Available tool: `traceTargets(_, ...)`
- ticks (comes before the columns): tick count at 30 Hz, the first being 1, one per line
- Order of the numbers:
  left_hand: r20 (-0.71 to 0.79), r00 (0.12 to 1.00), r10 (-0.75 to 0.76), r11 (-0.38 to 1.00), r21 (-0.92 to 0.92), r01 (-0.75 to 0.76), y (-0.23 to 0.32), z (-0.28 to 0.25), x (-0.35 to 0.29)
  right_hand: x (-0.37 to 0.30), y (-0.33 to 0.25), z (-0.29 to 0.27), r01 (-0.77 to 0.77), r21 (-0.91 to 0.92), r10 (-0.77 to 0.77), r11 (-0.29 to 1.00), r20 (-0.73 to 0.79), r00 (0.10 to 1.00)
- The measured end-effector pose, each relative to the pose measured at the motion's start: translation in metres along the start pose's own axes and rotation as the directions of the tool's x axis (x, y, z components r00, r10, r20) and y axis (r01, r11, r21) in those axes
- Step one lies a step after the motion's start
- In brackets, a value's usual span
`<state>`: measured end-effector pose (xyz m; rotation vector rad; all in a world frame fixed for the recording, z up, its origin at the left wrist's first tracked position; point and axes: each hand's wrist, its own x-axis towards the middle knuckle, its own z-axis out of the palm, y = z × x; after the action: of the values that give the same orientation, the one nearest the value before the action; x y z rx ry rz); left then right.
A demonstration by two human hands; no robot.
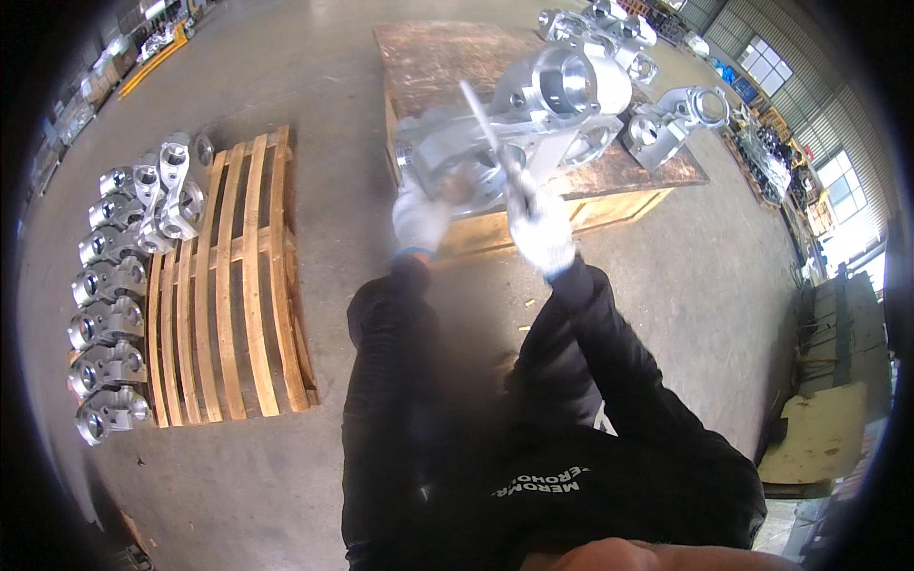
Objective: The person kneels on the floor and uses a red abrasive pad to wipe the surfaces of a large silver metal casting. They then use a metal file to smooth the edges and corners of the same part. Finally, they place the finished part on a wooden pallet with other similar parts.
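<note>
A large silver metal casting (557,95) with round bores lies on a wooden crate top (447,52) in front of me. My right hand (543,228), in a white glove, is closed round the dark lower end of a long, thin file-like tool (484,119). Its pale blade points up and left across the casting; motion blur hides the detail. At the casting's near left corner, my left hand (419,219), also in a white glove, grips the edge. Its fingers are partly blurred.
A smaller casting (671,128) sits at the crate's right edge, and more castings (600,33) stand behind. On the floor to the left is a slatted wooden pallet (238,285), with several similar castings (109,324) along its far side. Small yellowish bits (526,328) lie on the floor.
</note>
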<state>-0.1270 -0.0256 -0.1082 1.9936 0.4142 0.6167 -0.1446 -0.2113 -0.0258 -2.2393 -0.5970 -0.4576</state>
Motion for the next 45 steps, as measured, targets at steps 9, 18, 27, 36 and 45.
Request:
traceTargets(9, 0.009, 0.998, 0.065, 0.993, -0.104, -0.064, 0.0, -0.001, -0.005, 0.005, -0.02, 0.005, 0.169, 0.085, -0.165, 0.982, -0.054, 0.985)
traceTargets(18, 0.053, 0.998, 0.03, 0.999, -0.024, -0.028, -0.004, 0.0, -0.002, 0.002, -0.035, 0.003, 0.234, -0.188, -0.234, 0.954, 0.022, 0.972)
traceTargets(27, 0.041, 0.999, 0.036, 0.999, 0.029, -0.037, 0.0, -0.001, -0.003, 0.004, -0.029, 0.018, -0.033, 0.337, -0.031, 0.941, 0.183, 0.983)
traceTargets(36, 0.081, 0.997, 0.009, 1.0, -0.021, -0.007, 0.016, -0.012, -0.009, -0.018, -0.038, 0.011, 0.345, -0.371, -0.349, 0.862, 0.06, 0.935)
traceTargets(45, 0.268, 0.962, -0.053, 0.61, -0.754, 0.243, 0.002, -0.011, -0.007, -0.007, -0.055, 0.025, 0.28, -0.174, -0.273, 0.944, 0.067, 0.96)
